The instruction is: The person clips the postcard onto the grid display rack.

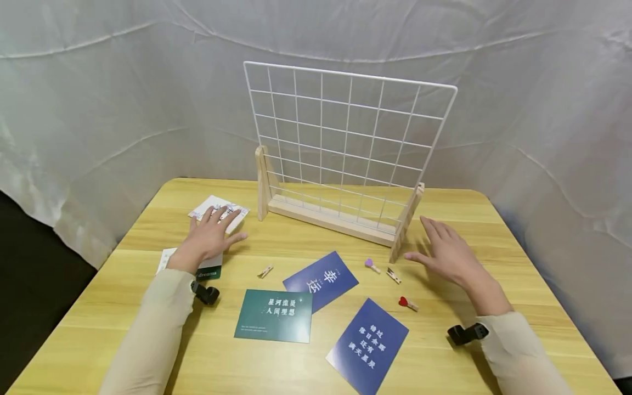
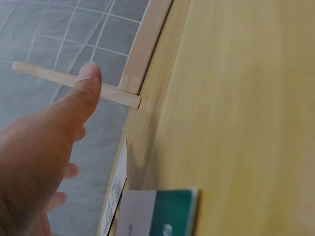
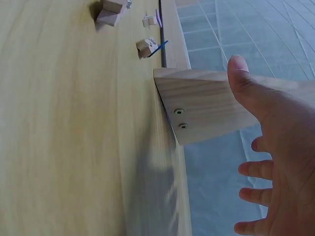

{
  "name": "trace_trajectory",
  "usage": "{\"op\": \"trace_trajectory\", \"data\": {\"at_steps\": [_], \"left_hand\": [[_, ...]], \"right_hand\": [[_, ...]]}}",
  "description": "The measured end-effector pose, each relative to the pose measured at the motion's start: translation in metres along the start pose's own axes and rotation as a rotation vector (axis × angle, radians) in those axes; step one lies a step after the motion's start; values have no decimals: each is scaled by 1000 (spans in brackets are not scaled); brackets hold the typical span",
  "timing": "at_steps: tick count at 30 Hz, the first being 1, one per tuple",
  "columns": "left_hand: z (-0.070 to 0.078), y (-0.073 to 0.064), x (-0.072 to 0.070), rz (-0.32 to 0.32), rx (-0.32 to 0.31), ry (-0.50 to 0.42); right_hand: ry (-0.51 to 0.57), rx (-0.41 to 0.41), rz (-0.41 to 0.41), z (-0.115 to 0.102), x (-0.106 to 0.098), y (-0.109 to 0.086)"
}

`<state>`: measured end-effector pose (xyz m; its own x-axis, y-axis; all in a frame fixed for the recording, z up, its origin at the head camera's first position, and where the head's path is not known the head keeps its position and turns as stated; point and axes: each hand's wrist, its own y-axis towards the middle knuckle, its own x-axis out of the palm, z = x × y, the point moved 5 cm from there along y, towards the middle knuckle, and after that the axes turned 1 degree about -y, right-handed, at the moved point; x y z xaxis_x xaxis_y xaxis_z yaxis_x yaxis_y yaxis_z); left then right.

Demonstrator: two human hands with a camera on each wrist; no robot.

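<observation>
Table (image 1: 276, 373) spans the lower frame, a rack (image 1: 336, 220) standing upper centre. At centre right, the right hand (image 1: 451, 252) hovers just beside the rack, fingers extended, thumb apart; at centre left, the left hand (image 1: 204, 241) spreads wide over a white card (image 1: 217, 201), contact hard to tell. A green card (image 1: 274, 323) overlaps one of two blue cards (image 1: 367, 348), lower centre. Four clips (image 1: 408, 304) dot mid-frame.

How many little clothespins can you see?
4: one clothespin behind the green card; near the right hand, a purple-heart one, a red-heart one, another between. More may be hidden.
</observation>
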<state>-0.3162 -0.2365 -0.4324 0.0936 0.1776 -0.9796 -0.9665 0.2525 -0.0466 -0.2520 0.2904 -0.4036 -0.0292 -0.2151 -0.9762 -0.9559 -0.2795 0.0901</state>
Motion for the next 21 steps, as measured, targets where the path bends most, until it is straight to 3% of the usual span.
{"op": "trace_trajectory", "data": {"at_steps": [11,21], "left_hand": [[3,32,-5,46,8,-41],[18,56,-17,108,49,-64]], "right_hand": [[-15,-28,65,-11,-5,9],[-5,-30,123,-21,-13,15]]}}
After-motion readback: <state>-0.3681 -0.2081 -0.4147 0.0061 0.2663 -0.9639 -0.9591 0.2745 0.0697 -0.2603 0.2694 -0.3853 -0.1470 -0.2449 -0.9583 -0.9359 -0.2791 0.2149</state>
